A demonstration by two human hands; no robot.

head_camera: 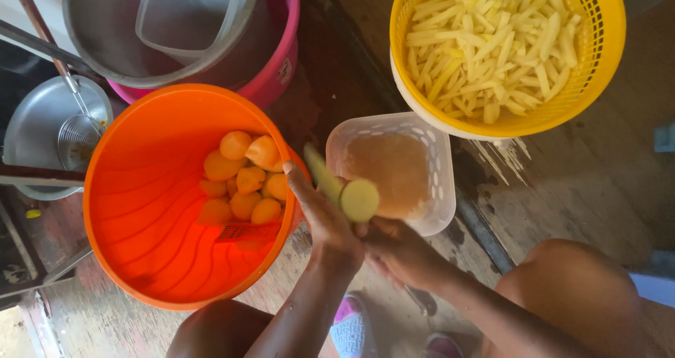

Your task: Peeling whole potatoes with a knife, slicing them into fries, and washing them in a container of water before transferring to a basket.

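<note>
My left hand [325,221] and my right hand [397,252] meet over a clear perforated plastic basket [441,162]. Between them is a peeled potato [360,200], its round cut face turned up at me. A pale flat strip [320,169] sticks out up-left past my left thumb; whether it is a slice or a blade I cannot tell. My left hand wraps the potato from the left, and my right hand's fingers curl under it from below. An orange bucket [140,259] with several peeled potatoes [242,182] stands just left of my left hand.
A yellow basket [605,41] full of cut potato sticks sits at the upper right. A grey metal pot [84,41] rests in a pink tub [281,62] at the upper left, with a wire skimmer [76,138] on a metal lid. My knees and feet are at the bottom.
</note>
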